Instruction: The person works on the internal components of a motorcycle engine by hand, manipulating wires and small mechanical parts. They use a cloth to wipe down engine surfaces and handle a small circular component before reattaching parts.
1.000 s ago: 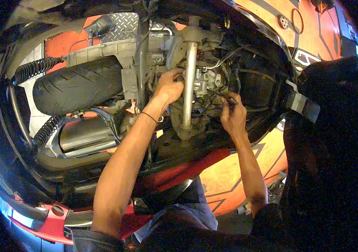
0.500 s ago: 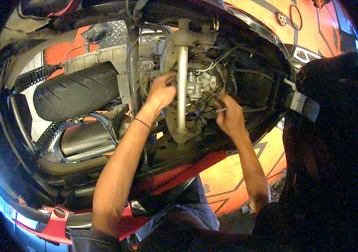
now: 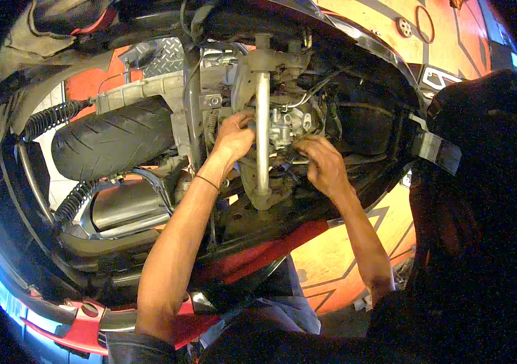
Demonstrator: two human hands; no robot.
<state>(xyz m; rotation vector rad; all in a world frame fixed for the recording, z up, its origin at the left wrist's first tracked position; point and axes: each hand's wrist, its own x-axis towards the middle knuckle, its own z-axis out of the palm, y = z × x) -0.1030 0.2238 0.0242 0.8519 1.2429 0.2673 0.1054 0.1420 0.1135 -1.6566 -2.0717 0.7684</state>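
Observation:
My left hand [image 3: 235,137] reaches in beside the pale metal cross tube [image 3: 262,133], its fingers curled together and the tips partly hidden at the tube's left side; what they hold cannot be made out. To the right of the tube sits a silver metal carburetor-like body [image 3: 288,124] with small fittings. My right hand [image 3: 325,164] is at the lower right of that body, fingers bent and pinched together. A short thin metal rod [image 3: 299,162] juts from these fingers toward the left. Dark cables and hoses surround both hands.
The black scooter frame [image 3: 192,103] encloses the opening. On the left are the rear tyre [image 3: 114,139], coil springs [image 3: 57,119] and a silencer [image 3: 130,206]. A ring-shaped belt [image 3: 425,24] and a small pulley wheel [image 3: 404,26] lie on the orange floor. A bracket [image 3: 437,151] protrudes at right.
My right hand has moved left and in to the silver body, bringing the thin rod with it. My left hand stays at the tube. The whole view has shifted slightly.

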